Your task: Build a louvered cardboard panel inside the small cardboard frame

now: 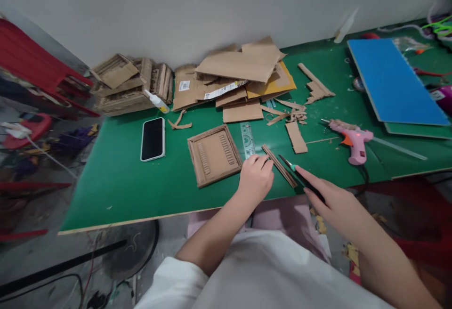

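Observation:
My right hand (330, 200) grips a craft knife (294, 167) with a dark handle and a teal collar, its blade pointing up and left over the green table. Beside the blade lie narrow cardboard strips (282, 168), slanting down to the right. My left hand (257, 177) rests on the table at the left of these strips, fingers curled and close together; what lies under them is hidden. Just beyond its fingertips is a clear ruler (247, 138). To its left lies a shallow square cardboard tray (214, 156) with a raised rim and two rows of short ridged strips inside.
A pink glue gun (355, 142) with a glue stick lies at right, near a blue board (399, 80). A cardboard piece (296, 137) and scraps lie ahead. Stacked cardboard (240, 66), cardboard frames (130, 85), a glue bottle (157, 101) and a phone (153, 139) lie behind and left.

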{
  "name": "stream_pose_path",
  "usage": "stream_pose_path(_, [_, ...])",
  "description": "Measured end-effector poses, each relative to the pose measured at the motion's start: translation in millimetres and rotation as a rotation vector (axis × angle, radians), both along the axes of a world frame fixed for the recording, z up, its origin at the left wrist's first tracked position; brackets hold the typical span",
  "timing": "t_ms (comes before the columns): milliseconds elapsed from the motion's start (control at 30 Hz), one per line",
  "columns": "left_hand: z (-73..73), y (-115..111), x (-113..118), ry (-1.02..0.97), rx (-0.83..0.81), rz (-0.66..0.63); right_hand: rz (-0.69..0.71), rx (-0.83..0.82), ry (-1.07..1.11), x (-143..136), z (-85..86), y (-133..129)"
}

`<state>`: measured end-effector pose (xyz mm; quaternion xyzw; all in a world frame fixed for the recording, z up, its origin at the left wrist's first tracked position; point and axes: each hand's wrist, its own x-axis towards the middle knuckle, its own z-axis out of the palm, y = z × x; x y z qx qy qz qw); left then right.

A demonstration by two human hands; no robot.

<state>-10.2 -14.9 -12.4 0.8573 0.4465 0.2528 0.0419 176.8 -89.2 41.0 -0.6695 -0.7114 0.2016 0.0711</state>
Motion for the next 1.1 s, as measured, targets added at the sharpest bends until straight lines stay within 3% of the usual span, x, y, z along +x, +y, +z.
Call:
stream_pose_path(167, [-0.8,0.5,0.0,-0.009,-0.032,-0.056,-0.036,0.001,0.013,-0.4,-1.0,5.3])
stream_pose_path(267, [-0.1,0.6,0.1,0.003,-0.038,-0.128,-0.153,0.078,0.003,7.8,-8.7,14.3])
stream_pose_path(467, [-0.7,-0.1,2.9,0.048,-0.026,-0.247,-0.388,0.249,-0.064,16.2,-20.2,60.5])
stream_pose_path(700, [-1.2,-0.7,2.3,0.112,-0.006,-0.248,-0.357,0.217,-0.113,-2.0,-28.2,94.8])
stream_pose_path(800, [2.7,1.3,2.5,0.186,-0.005,-0.26,-0.431,0.215,0.154,4.9,-23.6,91.3])
stream_pose_path(967, [12.2,16.6,11.7,0.301,-0.017,-0.271,-0.475,0.062,0.908,12.8,-1.8,75.0])
stream_pose_path(1100, [17.6,38.0,24.4,0.364,-0.116,-0.236,-0.473,-0.011,1.207,6.5,7.4,66.3])
